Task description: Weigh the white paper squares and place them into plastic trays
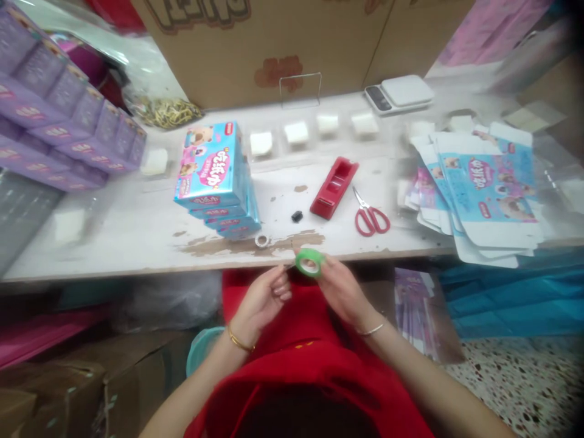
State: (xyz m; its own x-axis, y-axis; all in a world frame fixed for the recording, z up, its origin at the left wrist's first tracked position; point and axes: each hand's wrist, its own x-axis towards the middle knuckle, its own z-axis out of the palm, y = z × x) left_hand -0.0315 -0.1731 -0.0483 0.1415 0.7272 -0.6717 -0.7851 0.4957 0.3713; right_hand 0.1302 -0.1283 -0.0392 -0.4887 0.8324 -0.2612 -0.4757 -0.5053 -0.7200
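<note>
Just off the table's front edge, my right hand (342, 291) grips a roll of green tape (302, 271) by its right side. My left hand (269, 292) is closed in a pinch at the roll's left, where a thin strip, seemingly the tape's end, runs between fingers and roll. On the table behind lie a red tape dispenser (335, 187) and red-handled scissors (371, 216). A small white ring (262, 241) and a small black piece (297, 216) rest near the front edge. To the left stands a stack of blue printed boxes (216, 176).
Flat blue cartons (493, 182) pile up at the right, slightly over the edge. A white scale (406, 94), a wire stand (301, 88) and several wrapped white blocks (296, 132) line the back. Purple boxes (68, 134) rise at the left before a large cardboard box (333, 36).
</note>
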